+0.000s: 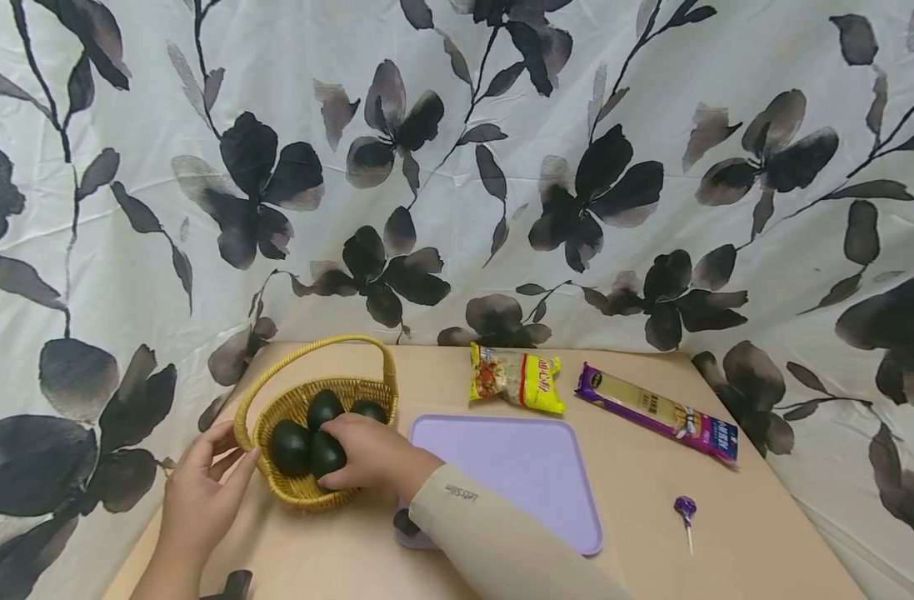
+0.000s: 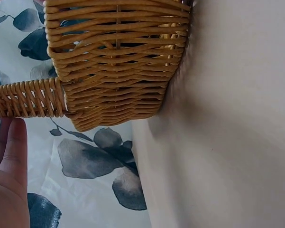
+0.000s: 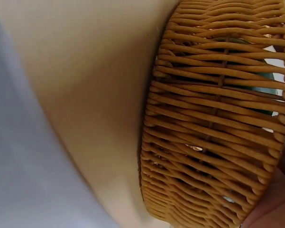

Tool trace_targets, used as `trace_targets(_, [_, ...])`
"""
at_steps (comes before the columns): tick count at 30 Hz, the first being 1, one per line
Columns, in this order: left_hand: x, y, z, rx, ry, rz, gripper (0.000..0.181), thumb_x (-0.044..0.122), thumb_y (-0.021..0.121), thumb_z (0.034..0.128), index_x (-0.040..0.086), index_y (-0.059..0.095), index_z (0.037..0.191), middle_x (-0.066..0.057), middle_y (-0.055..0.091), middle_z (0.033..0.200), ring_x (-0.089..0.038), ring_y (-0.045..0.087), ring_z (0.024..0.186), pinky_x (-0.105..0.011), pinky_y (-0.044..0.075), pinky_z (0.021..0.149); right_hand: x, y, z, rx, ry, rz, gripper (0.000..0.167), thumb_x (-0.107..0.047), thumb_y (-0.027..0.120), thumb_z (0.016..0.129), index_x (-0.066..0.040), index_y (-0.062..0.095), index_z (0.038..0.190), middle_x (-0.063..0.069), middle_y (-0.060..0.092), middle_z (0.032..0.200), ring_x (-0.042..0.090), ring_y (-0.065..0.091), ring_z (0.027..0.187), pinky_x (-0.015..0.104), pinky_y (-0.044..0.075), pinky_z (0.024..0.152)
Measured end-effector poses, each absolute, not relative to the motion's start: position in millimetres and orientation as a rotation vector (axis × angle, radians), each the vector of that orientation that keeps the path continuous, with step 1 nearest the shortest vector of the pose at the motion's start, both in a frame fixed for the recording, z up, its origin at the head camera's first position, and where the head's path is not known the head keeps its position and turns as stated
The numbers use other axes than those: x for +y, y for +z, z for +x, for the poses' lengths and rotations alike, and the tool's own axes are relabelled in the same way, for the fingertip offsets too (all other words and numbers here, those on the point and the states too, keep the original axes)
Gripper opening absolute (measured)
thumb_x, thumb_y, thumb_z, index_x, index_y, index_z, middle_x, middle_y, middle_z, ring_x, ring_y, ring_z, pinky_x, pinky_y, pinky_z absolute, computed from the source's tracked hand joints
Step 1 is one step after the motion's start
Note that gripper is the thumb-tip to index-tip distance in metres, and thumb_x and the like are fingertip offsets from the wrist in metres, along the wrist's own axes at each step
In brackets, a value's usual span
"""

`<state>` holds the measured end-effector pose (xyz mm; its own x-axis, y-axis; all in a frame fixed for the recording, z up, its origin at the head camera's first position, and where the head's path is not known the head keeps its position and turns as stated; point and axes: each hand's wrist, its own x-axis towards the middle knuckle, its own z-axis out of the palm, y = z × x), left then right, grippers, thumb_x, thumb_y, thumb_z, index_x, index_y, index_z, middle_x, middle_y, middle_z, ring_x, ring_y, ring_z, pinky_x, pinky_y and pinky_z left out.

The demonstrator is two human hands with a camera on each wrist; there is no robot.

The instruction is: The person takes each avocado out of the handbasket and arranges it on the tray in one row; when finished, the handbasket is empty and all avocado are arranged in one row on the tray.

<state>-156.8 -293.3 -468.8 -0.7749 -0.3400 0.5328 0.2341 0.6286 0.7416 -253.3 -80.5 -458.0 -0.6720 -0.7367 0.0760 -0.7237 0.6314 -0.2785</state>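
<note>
A yellow wicker basket [image 1: 307, 502] with an arched handle stands at the left of the table, holding several dark green avocados [image 1: 289, 447]. My right hand [image 1: 377, 454] reaches over its near right rim, thumb and fingers round one avocado [image 1: 327, 455]. At the basket's left side is my left hand [image 1: 205, 492], its fingers and thumb at the foot of the handle. The left wrist view shows straight fingers [image 2: 14, 147] against the handle [image 2: 28, 99]. In the right wrist view the basket wall [image 3: 213, 118] hides the avocado grip; part of the hand [image 3: 275, 204] shows beyond it.
A lilac tray [image 1: 501, 467] lies right of the basket, partly under my right forearm, with a small dark object [image 1: 406, 522] at its left edge. Behind it lies a yellow food packet [image 1: 516, 379]; farther right are a purple long packet [image 1: 659, 412] and a purple lollipop [image 1: 685, 507].
</note>
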Motion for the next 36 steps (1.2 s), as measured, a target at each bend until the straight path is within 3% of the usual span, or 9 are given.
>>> trace_targets(7, [-290.1, -472.4, -156.4, -2.228, -1.1, 0.106, 0.057, -0.012, 0.079, 0.0815, -0.001, 0.058, 0.134, -0.008, 0.063, 0.117, 0.017, 0.051, 0.108, -0.001, 0.051, 0.094, -86.3, -468.8, -258.8, 2.811, -0.38, -1.242, 0.077, -0.054, 0.084, 0.08, -0.02, 0.056, 0.144, -0.009, 0.06, 0.141, 0.004, 0.053, 0.133, 0.015, 0.045, 0.113])
trace_targets(17, [-291.4, -474.6, -154.9, -2.213, -1.103, 0.092, 0.057, -0.013, 0.079, 0.0815, -0.002, 0.058, 0.134, -0.003, 0.062, 0.117, 0.014, 0.053, 0.108, -0.001, 0.051, 0.094, -91.3, -469.0, -259.0, 2.812, -0.327, -1.234, 0.073, -0.056, 0.088, 0.073, -0.024, 0.063, 0.134, -0.014, 0.067, 0.12, 0.002, 0.061, 0.112, 0.014, 0.054, 0.095])
trace_targets(22, [-291.5, -474.5, -155.7, -2.211, -1.111, 0.088, 0.057, -0.013, 0.079, 0.081, -0.002, 0.058, 0.133, -0.003, 0.062, 0.117, 0.014, 0.054, 0.108, -0.001, 0.052, 0.094, -90.9, -468.3, -259.9, 2.809, -0.343, -1.228, 0.069, -0.055, 0.087, 0.073, -0.025, 0.064, 0.131, -0.015, 0.068, 0.116, 0.001, 0.061, 0.109, 0.013, 0.055, 0.092])
trace_targets(31, [-292.0, -474.1, -155.9, -2.205, -1.12, 0.082, 0.058, -0.013, 0.079, 0.0808, -0.002, 0.058, 0.133, 0.002, 0.061, 0.116, 0.015, 0.054, 0.108, -0.001, 0.052, 0.093, -88.7, -463.7, -258.9, 2.798, -0.375, -1.228, 0.078, -0.053, 0.086, 0.076, -0.021, 0.059, 0.142, -0.012, 0.065, 0.131, 0.003, 0.058, 0.123, 0.014, 0.052, 0.103])
trace_targets(36, [-292.5, -473.0, -155.4, -2.184, -1.114, 0.049, 0.057, -0.015, 0.078, 0.0805, -0.003, 0.057, 0.133, -0.002, 0.061, 0.116, 0.015, 0.053, 0.107, 0.0, 0.051, 0.093, -87.4, -465.3, -260.7, 2.786, -0.428, -1.229, 0.082, -0.051, 0.084, 0.079, -0.019, 0.053, 0.148, -0.009, 0.059, 0.143, 0.006, 0.052, 0.134, 0.015, 0.046, 0.113])
